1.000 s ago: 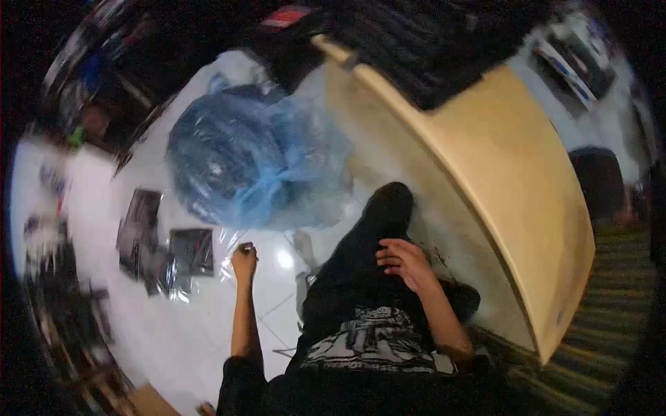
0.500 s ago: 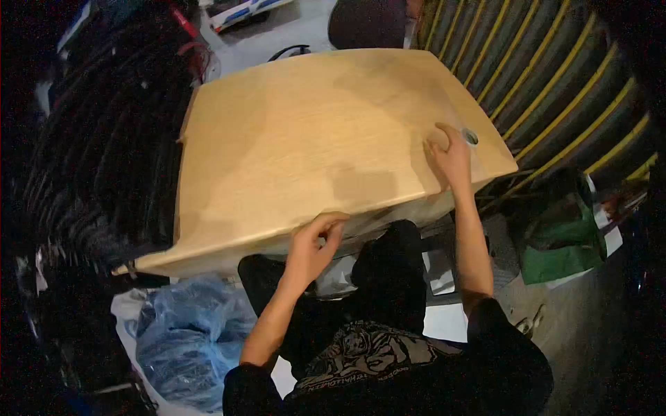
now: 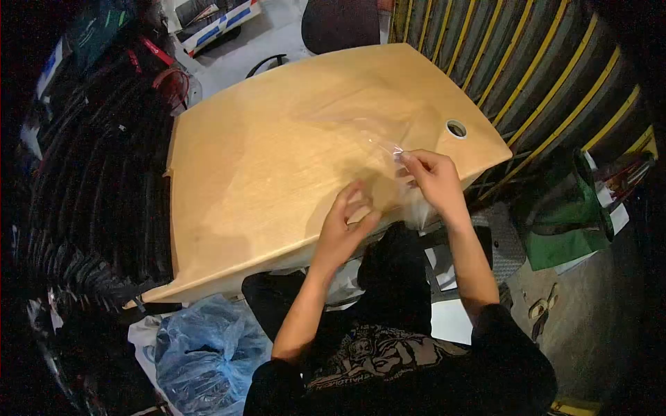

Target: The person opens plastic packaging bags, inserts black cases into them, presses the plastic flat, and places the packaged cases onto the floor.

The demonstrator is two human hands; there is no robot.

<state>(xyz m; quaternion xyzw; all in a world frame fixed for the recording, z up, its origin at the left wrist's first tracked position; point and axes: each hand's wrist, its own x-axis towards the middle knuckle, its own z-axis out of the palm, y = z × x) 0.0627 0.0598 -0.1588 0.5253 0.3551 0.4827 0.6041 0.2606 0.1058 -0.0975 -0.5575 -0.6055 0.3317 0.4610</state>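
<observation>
A sheet or bag of clear plastic film (image 3: 386, 144) is pinched between the thumb and fingers of my right hand (image 3: 438, 184), over the right part of the wooden tabletop (image 3: 250, 152). Part of the film spreads across the wood, and another part hangs down past the front edge. Its full outline is hard to make out. My left hand (image 3: 342, 227) hovers at the front edge of the table, fingers curved and apart, with nothing seen in it. To the right of the film, a round cable hole (image 3: 456, 129) with a pale rim is set in the tabletop.
Stacked black sheets or folds (image 3: 118, 187) border the table on the left. Yellow-and-black ribbed material (image 3: 534, 62) lies along the right. Below are a blue plastic bag (image 3: 208, 353) at left and a green bag (image 3: 565, 239) at right. A dark chair back (image 3: 340, 24) stands behind.
My right hand has drawn back from beside the cable hole and lifted the clear film, which now bunches up. My left hand has moved right and up, opening its fingers.
</observation>
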